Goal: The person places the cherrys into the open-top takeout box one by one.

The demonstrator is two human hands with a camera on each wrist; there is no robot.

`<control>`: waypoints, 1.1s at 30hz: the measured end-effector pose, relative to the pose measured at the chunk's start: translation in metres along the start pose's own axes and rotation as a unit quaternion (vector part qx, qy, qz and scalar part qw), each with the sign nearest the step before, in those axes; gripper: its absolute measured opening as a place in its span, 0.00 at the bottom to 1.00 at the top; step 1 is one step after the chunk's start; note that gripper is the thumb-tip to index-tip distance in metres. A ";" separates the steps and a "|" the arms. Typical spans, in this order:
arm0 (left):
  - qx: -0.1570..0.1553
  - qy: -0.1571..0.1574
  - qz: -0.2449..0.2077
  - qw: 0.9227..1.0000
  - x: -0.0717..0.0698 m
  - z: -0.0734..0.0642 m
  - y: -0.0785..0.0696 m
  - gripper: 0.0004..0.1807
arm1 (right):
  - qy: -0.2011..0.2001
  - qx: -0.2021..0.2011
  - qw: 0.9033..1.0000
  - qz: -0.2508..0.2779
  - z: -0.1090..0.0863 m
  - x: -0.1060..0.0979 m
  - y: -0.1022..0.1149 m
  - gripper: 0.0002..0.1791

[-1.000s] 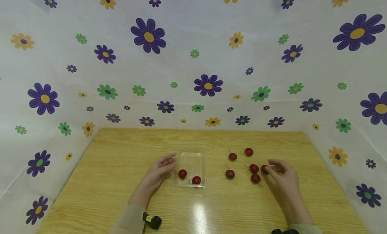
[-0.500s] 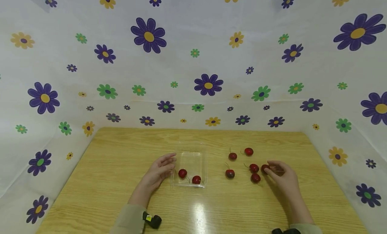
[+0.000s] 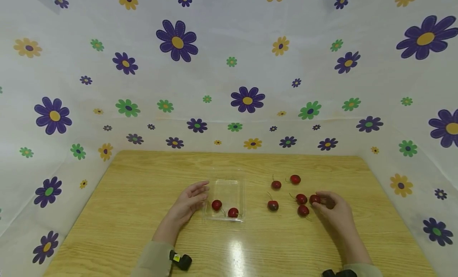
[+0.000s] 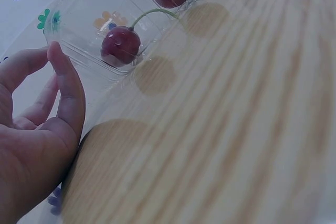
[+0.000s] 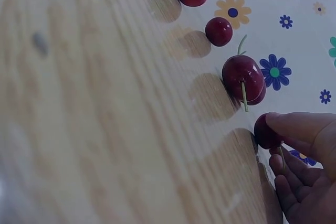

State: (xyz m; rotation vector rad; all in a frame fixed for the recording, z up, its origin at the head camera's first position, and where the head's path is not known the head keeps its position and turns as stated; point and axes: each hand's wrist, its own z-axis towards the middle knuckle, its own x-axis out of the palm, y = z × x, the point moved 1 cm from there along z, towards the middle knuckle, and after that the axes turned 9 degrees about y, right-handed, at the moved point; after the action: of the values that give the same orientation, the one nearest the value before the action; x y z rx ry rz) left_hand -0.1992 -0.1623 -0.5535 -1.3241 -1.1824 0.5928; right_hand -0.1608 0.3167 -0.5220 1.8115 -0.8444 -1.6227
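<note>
A clear plastic box (image 3: 229,191) stands left of the table's middle with two red cherries in it, one cherry (image 3: 216,205) at its left and another (image 3: 233,212) by the near wall. Beside the box's left wall rests my left hand (image 3: 190,202), its fingers loosely bent and fingertips right at the plastic; no cherry is in it. On the right, my right hand (image 3: 335,208) pinches a dark red cherry (image 5: 266,131) between thumb and fingers, low at the table. The held cherry's stem points back toward the palm in the right wrist view.
Several more stemmed cherries lie between box and right hand: a close pair, the upper cherry (image 3: 301,199) and lower cherry (image 3: 303,210), plus a two-toned cherry (image 3: 273,205) and two farther back. A flowered sheet (image 3: 200,78) walls the wooden table (image 3: 143,181) on three sides.
My right hand's thumb and fingers have settled around the rightmost cherry, which has barely shifted. The left hand, the box and the other cherries stay in place.
</note>
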 end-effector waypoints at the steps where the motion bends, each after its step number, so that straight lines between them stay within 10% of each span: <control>1: 0.001 0.002 0.001 1.000 0.000 0.000 0.000 0.31 | 0.002 -0.001 1.000 -0.003 0.000 0.000 0.000 0.24; 33: 0.003 0.010 -0.003 1.000 -0.003 0.001 0.000 0.32 | -0.019 -0.005 1.000 0.005 -0.001 0.000 0.016 0.25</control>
State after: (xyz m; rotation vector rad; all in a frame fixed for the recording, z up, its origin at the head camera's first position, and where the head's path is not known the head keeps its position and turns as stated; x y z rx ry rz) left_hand -0.2006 -0.1642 -0.5548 -1.3174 -1.1671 0.5763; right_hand -0.1608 0.3069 -0.5097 1.7715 -0.8585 -1.6570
